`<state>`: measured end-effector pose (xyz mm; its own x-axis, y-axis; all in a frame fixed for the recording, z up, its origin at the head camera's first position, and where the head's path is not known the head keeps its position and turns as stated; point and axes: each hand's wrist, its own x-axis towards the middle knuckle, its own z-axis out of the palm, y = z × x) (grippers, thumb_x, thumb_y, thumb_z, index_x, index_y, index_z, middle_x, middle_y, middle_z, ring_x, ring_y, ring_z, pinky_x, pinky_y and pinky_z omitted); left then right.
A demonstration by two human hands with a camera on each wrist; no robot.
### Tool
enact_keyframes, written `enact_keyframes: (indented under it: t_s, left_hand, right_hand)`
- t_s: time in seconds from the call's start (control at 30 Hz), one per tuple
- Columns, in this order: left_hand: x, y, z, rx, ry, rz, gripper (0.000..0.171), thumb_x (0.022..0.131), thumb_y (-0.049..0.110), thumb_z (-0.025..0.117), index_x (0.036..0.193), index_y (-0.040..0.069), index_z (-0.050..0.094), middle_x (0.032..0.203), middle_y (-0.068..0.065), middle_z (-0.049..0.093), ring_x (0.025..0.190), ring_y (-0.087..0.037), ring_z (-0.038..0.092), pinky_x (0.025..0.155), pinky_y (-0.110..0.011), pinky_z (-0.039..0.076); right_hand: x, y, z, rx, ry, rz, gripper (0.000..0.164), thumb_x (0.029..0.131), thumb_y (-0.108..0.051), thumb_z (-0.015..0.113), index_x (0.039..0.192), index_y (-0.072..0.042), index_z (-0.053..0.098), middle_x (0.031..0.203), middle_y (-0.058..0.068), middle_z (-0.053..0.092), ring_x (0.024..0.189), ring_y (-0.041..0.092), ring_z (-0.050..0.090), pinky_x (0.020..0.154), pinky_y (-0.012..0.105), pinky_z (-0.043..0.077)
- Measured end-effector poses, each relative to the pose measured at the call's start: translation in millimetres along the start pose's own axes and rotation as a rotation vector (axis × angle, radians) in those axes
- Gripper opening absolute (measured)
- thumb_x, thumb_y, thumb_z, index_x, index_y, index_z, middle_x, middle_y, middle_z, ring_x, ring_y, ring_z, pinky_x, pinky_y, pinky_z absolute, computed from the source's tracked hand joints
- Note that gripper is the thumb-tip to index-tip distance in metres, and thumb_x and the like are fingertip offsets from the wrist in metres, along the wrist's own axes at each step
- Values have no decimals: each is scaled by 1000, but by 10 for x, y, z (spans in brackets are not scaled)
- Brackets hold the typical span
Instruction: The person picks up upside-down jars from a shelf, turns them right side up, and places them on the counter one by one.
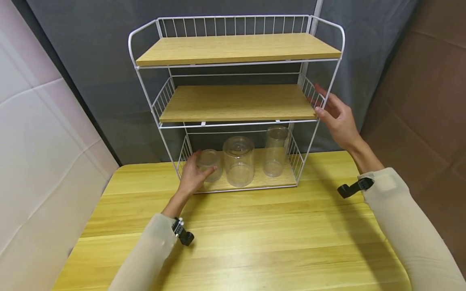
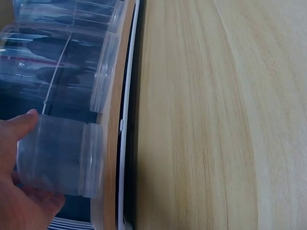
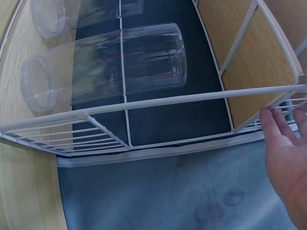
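A white wire rack (image 1: 240, 63) with three wooden shelves stands on the table. On its bottom shelf (image 1: 259, 161), three clear jars stand in a row, their ribbed rim ends down. My left hand (image 1: 193, 173) holds the short jar (image 1: 209, 163) at the left end, thumb on the near side and fingers around the far side. Beside it are a wider jar (image 1: 238, 161) and a tall narrow jar (image 1: 275, 153). My right hand (image 1: 338, 121) touches the rack's right side at the middle shelf (image 1: 238, 101), its fingers (image 3: 269, 123) extended against the wire side.
The wooden table (image 1: 247, 238) extends in front of the rack. A grey cloth (image 1: 91, 81) hangs behind it. A white panel (image 1: 47, 133) rises at the left and a brown one (image 1: 418, 101) at the right. Wire side guards (image 1: 295, 153) border the shelves.
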<state>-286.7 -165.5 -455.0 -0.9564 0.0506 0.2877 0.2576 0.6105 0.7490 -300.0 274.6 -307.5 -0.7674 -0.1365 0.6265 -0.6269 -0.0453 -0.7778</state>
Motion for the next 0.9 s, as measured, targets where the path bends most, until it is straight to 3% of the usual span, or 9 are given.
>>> enact_keyframes:
  t_s: [0.3, 0.57, 0.9]
  left_hand:
    - [-44, 53, -29, 9, 15, 38, 83, 85, 19, 89, 148, -13, 46, 143, -36, 55, 128, -51, 55, 110, -61, 46]
    - [-142, 114, -95, 20, 16, 56, 85, 85, 21, 90, 150, -11, 47, 143, -35, 57, 119, -47, 60, 98, -59, 54]
    - [-352, 206, -282, -5, -6, 60, 92, 86, 21, 90, 156, -11, 41, 150, -33, 52, 133, -47, 56, 103, -58, 56]
  right_hand:
    - [3, -11, 13, -13, 0, -1, 55, 102, 6, 56, 156, -1, 49, 149, 23, 58, 128, 17, 65, 92, 19, 57]
    - [-21, -41, 13, -29, -4, 20, 55, 102, 5, 57, 156, 1, 48, 153, 31, 51, 131, 19, 65, 92, 19, 58]
    - [-65, -97, 13, -86, -4, 32, 54, 103, 5, 59, 156, 2, 48, 151, 26, 55, 124, 13, 65, 94, 17, 57]
